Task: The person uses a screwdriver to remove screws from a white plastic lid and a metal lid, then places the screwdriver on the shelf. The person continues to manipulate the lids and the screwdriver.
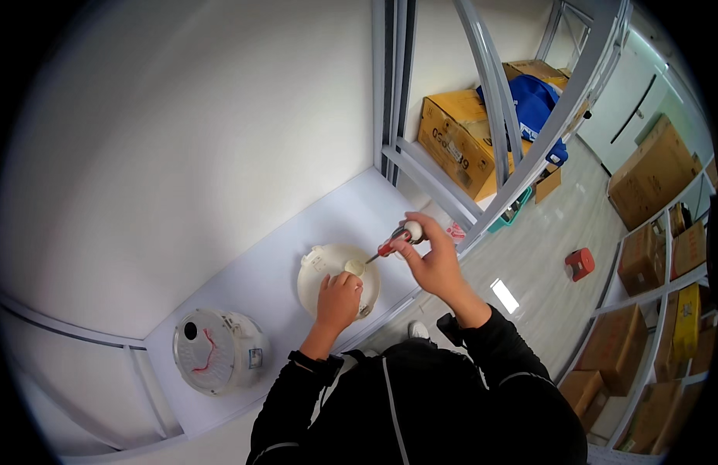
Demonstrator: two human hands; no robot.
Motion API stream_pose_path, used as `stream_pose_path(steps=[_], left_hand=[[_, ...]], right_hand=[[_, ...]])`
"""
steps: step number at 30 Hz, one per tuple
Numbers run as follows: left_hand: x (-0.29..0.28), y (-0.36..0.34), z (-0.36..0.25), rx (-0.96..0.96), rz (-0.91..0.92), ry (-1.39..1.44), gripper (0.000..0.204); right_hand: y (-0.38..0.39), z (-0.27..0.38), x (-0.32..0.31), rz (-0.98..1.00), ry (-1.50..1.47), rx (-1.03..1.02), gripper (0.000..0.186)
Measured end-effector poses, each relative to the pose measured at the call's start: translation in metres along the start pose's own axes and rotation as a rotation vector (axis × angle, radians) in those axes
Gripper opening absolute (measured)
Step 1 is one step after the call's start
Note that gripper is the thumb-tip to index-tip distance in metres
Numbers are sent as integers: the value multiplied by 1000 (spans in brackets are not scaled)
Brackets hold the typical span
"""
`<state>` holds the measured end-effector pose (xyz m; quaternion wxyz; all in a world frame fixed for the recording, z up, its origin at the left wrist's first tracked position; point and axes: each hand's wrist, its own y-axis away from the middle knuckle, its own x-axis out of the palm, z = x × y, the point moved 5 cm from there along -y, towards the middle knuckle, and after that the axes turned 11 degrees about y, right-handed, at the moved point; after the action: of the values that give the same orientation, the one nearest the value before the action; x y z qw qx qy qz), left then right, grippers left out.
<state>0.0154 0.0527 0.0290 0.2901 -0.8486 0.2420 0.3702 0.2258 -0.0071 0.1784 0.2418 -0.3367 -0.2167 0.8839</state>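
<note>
A round cream-white plastic cover (pixel 308 283) lies on the pale tabletop (pixel 258 271). My left hand (pixel 340 301) is over it, fingers bent and closed on the near edge of a small round cream part (pixel 355 267) near the cover's middle. My right hand (pixel 436 263) is closed around a screwdriver (pixel 387 246) with a red handle and a whitish rounded end. The screwdriver's thin dark shaft slants down to the left. Its tip is beside the small round part; whether they touch I cannot tell.
At the table's left end sits a white drum-shaped appliance (pixel 218 353) with a red wire on top. Grey frame posts (pixel 390 93) rise behind. Beyond the right edge are a yellow carton (pixel 456 139), a blue bag (pixel 533 105), a red stool (pixel 580 264) and shelves with cartons (pixel 616 347).
</note>
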Motion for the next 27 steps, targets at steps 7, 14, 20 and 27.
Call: stream_pose_path(steps=[7, 14, 20, 27], left_hand=[[-4, -29, -33, -8, -63, 90, 10], [29, -63, -53, 9, -12, 118, 6], [81, -87, -40, -103, 105, -36, 11], [109, -107, -34, -267, 1, -196, 17]], right_hand=[[-6, -31, -30, -124, -159, 48, 50], [-17, -50, -60, 47, -29, -2, 48], [-27, -69, -80, 142, -31, -25, 47], [-43, -73, -93, 228, -61, -174, 46]])
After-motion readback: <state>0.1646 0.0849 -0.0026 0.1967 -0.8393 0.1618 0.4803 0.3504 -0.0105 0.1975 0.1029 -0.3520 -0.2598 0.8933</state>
